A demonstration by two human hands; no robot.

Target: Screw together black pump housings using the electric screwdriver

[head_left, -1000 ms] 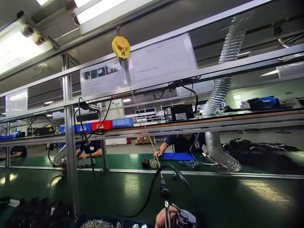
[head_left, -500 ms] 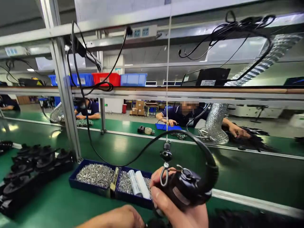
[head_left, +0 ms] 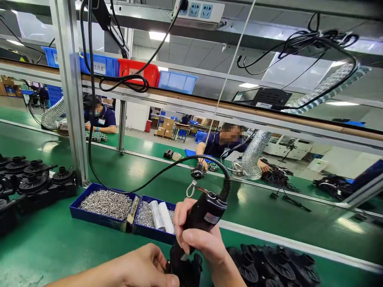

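Observation:
My right hand point(head_left: 206, 245) is wrapped round a black electric screwdriver point(head_left: 203, 213), held tilted with its cable end up. A steel loop at its top links it to a balancer cord point(head_left: 223, 87). Under it, at the bottom edge, is a black plastic housing point(head_left: 191, 273), partly cut off by the frame. My left hand point(head_left: 143, 263) grips this housing from the left with curled fingers. The screwdriver's tip is hidden by my right hand and the housing, so contact between them cannot be made out.
Blue boxes of screws point(head_left: 104, 205) stand just ahead, the right one also holding two tubes point(head_left: 161, 217). Black housings sit in groups at left point(head_left: 32, 179) and right point(head_left: 272, 265). A metal post point(head_left: 70, 103) rises at left. Co-workers point(head_left: 226, 137) sit across the green bench.
My view has tipped downward and tilted. The screwdriver has become more upright and sits lower over the housing, which now shows more fully with my left hand on it.

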